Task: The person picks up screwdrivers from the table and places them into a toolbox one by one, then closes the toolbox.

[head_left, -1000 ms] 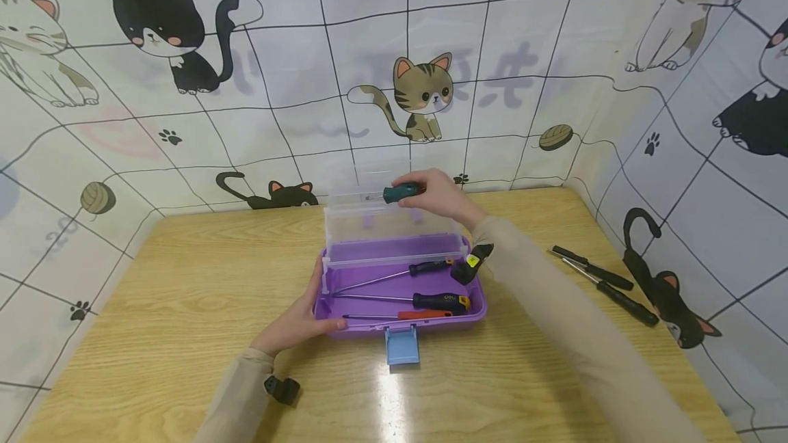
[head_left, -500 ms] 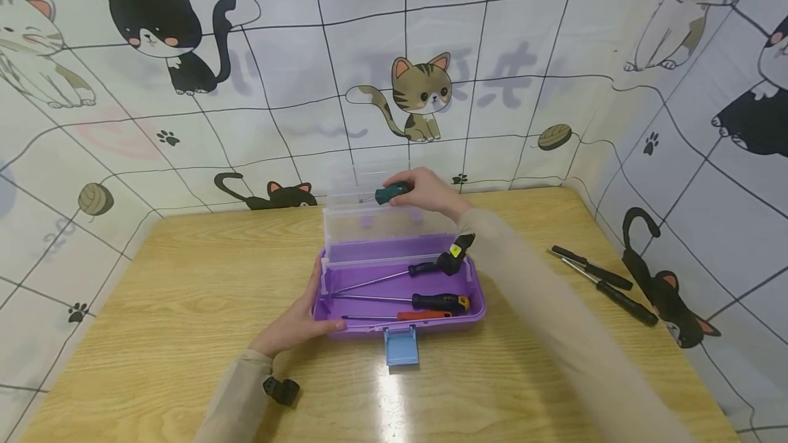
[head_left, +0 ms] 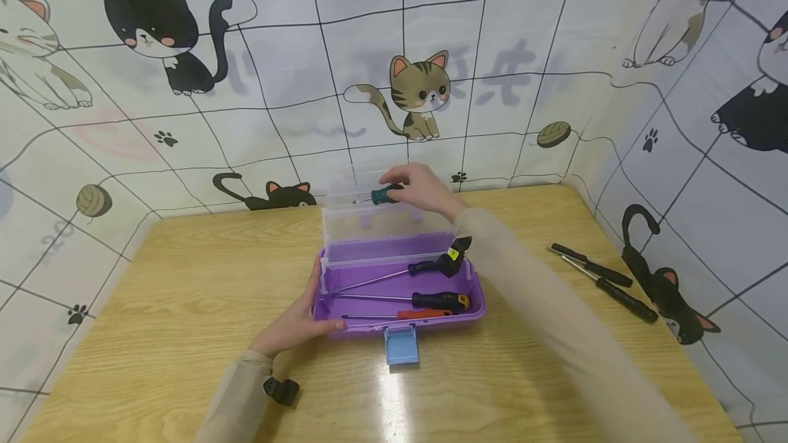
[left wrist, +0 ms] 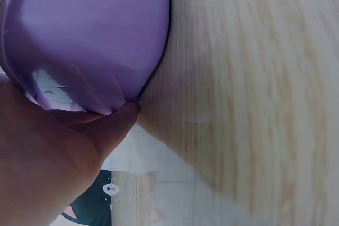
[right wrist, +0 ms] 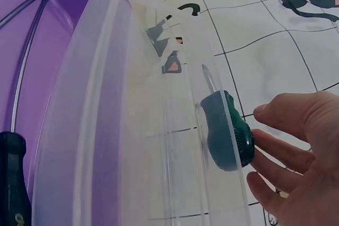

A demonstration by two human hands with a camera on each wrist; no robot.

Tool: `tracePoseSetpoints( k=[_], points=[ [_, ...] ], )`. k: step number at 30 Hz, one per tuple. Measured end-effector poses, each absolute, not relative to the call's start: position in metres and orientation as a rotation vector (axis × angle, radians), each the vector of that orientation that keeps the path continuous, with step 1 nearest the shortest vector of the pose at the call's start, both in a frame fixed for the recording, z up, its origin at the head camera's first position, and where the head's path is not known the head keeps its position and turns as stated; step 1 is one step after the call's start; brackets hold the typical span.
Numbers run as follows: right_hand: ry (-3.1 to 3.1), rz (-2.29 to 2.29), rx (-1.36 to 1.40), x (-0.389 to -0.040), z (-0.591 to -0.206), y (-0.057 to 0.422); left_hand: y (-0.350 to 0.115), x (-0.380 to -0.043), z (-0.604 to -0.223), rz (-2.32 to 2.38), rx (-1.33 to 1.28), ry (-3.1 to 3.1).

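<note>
The person's two hands are apart, each at a different part of a purple toolbox (head_left: 478, 297) on the wooden table (head_left: 203, 292). The left hand (head_left: 300, 316) grips the toolbox's left end, thumb along the front edge and fingers round the side, probably to keep it from sliding. Behind, the clear lid (head_left: 343, 225) stands raised, and the green-handled screwdriver (right wrist: 242, 142) lies at its upper section, partly seen through the translucent wall. The right hand (right wrist: 302, 157) is loose beside that handle: fingers fairly straight, tips right at its side, thumb clear of it; whether the tips touch cannot be told. Inside the toolbox, a slim black-handled screwdriver (head_left: 421, 268), a thicker black-and-yellow screwdriver (head_left: 438, 301) and an orange-handled screwdriver (head_left: 425, 315) lie lengthwise with handles to the right, presumably because their length suits the long side. The blue latch (head_left: 401, 348) hangs outward, leaving the lid free. Two more black screwdrivers (head_left: 626, 301) lie on the table, well apart to the right, likely out of the arms' way.
</note>
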State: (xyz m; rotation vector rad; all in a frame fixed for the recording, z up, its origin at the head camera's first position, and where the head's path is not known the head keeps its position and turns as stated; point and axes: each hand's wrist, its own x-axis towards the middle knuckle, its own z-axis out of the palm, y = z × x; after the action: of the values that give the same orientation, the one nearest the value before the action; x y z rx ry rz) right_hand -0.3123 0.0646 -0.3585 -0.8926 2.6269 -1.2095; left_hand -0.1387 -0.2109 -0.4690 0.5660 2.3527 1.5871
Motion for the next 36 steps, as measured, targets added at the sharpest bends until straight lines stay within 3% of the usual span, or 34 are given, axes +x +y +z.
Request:
tracePoseSetpoints(
  k=[18, 36],
  points=[
    [2.778, -1.277, -1.080, -0.286, -0.342, 0.134, -0.214, -0.142, -0.462, 1.584, 0.560, 2.356],
    [2.729, -1.260, -1.012, -0.260, -0.348, 0.167, -0.214, -0.139, -0.471, 1.583, 0.527, 2.347]
  ],
)
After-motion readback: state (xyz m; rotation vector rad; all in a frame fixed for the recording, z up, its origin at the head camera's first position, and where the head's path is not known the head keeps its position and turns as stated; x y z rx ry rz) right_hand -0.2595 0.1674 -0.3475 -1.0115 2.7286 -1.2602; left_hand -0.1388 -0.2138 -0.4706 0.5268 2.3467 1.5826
